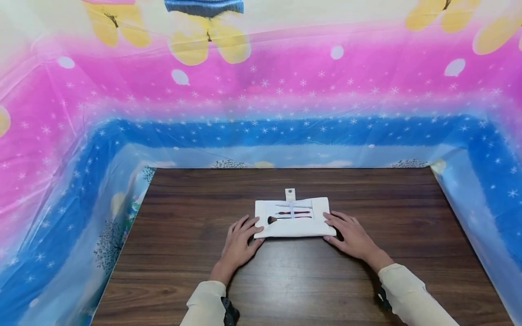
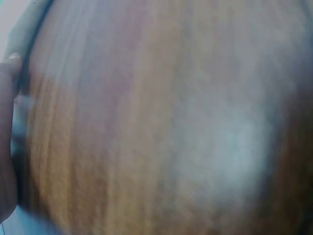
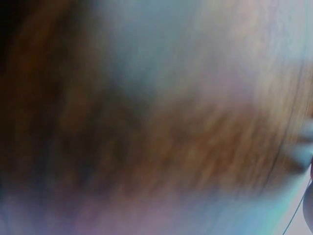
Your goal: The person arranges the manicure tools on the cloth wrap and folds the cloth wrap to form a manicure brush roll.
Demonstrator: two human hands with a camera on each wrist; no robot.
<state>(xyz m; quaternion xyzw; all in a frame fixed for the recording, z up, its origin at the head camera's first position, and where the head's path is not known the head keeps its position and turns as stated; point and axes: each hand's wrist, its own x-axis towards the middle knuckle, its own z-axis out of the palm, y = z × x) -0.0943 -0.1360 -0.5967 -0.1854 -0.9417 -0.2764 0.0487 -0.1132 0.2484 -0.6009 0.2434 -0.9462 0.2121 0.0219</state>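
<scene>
A white fabric tool case [image 1: 297, 230] lies on the table with a snap-button strap [image 1: 290, 194] sticking up from its far edge. Three slim tools lie across it under a pale band: a brush [image 1: 272, 220] with dark bristles, a dark red-handled tool [image 1: 299, 212] and a thin silvery tool [image 1: 295, 206]. My left hand [image 1: 240, 240] rests spread fingertips on the case's left end, thumb by the near corner. At the right end, my right hand [image 1: 350, 235] touches the case likewise. Both wrist views are blurred and show mostly wood, with slivers of hand at their edges.
The dark wooden table [image 1: 183, 253] extends around the case. A pink and blue patterned cloth [image 1: 261, 90] hangs along the back and both sides. Black wrist devices [image 1: 230, 312] sit by the cream sleeves [image 1: 205, 301].
</scene>
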